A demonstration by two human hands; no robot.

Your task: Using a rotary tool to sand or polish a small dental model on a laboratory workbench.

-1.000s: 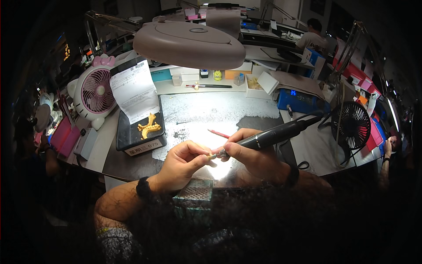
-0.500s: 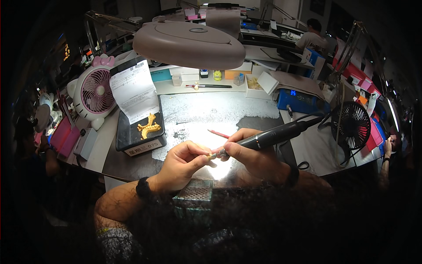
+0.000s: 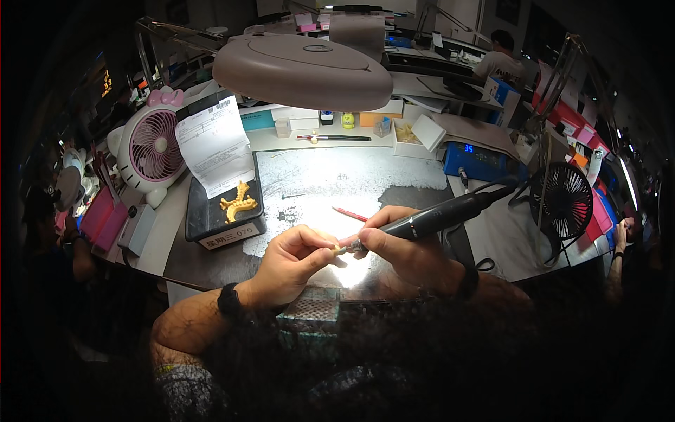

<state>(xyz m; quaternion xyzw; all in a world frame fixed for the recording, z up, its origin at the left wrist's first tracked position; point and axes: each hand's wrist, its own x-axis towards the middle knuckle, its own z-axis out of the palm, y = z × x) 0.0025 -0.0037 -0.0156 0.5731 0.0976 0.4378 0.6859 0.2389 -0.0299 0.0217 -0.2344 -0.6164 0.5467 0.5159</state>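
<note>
While a black tray [image 3: 195,216] stands toward the left of the table [image 3: 211,265], a box with a perforated top [image 3: 314,306] sits nearest the person, to the tray's right, its bottom lost in darkness. Slightly beyond, right of the tray, the left hand [image 3: 299,259] pinches a small pale piece [image 3: 339,250] between thumb and fingers. Facing it, the right hand [image 3: 409,253] is wrapped pen-style around a black handpiece [image 3: 450,214], metal tip toward the piece. A loosened pinch or a catching tip could twist the piece free or nick a finger. Fingers and glare hide most of the piece; whether the tip touches it, or spins, cannot be told. A yellow irregular model [image 3: 239,204] lies inside the tray. Beyond the tray, to its right, a lamp head [image 3: 302,70] blocks part of the dim room.
</note>
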